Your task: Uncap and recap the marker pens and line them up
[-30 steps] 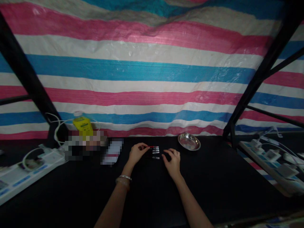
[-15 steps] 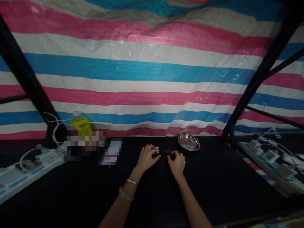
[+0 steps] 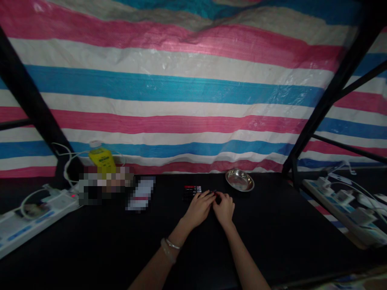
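Observation:
My right hand [image 3: 223, 208] is closed around small dark, red-marked cylinders that look like batteries [image 3: 215, 193]; how many is hidden by the fingers. My left hand [image 3: 200, 208], bracelets at its wrist, reaches across to them. Its fingertips are pressed together against a battery there, partly covered by the hand. Just left of that hand, a row of batteries [image 3: 192, 188] lies side by side on the black table [image 3: 199, 253], with red and black casings and silvery ends to the right. Part of the row is behind the left hand.
A shallow round metal dish [image 3: 240, 180] stands behind the right hand. Farther left lie a blurred phone-like object [image 3: 141, 194] and a yellow bottle [image 3: 102, 158]. Power strips [image 3: 39, 215] with cables run along both sides. A striped tarp [image 3: 187, 125] hangs behind.
My left hand has moved right, off the battery row, and now meets the right hand. The row is uncovered. My right hand has stayed nearly in place.

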Motion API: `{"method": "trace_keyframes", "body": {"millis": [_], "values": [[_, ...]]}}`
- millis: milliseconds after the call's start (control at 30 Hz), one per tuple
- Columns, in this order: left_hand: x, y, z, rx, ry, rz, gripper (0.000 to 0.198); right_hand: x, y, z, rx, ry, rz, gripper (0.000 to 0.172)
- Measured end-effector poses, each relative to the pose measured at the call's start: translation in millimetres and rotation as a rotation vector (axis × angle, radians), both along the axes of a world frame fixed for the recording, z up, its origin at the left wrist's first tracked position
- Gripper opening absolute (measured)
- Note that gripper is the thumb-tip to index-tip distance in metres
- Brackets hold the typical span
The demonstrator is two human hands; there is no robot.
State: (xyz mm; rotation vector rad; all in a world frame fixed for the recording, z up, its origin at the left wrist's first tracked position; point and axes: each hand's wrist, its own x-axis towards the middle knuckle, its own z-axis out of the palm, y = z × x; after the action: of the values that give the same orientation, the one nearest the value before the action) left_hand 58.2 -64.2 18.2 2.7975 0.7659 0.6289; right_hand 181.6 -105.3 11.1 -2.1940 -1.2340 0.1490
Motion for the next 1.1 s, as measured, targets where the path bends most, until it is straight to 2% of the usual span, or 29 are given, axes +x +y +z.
{"method": "trace_keyframes", "body": {"millis": [233,433,867,967,1100], "values": [[-1.9,7.0,-6.3,-0.003,-0.016,0.043,0.041,1.1,1.0,0.2,0.014,0.061,0.062,0.028],[-3.2,8.4,-8.0,-0.014,-0.043,0.065,0.037,1.3,0.9,0.4,0.045,0.081,0.096,0.034],[-3.6,8.7,-7.0,-0.050,-0.037,0.076,0.032,11.0,5.0,-12.8,0.117,0.068,0.135,0.029],[-3.9,9.0,-8.4,-0.053,-0.049,0.078,0.031,14.7,7.7,-18.0,0.192,0.125,0.141,0.030],[-3.5,8.7,-5.7,-0.052,-0.097,0.104,0.040,18.0,11.6,-19.6,0.392,0.247,0.213,0.028]]}}
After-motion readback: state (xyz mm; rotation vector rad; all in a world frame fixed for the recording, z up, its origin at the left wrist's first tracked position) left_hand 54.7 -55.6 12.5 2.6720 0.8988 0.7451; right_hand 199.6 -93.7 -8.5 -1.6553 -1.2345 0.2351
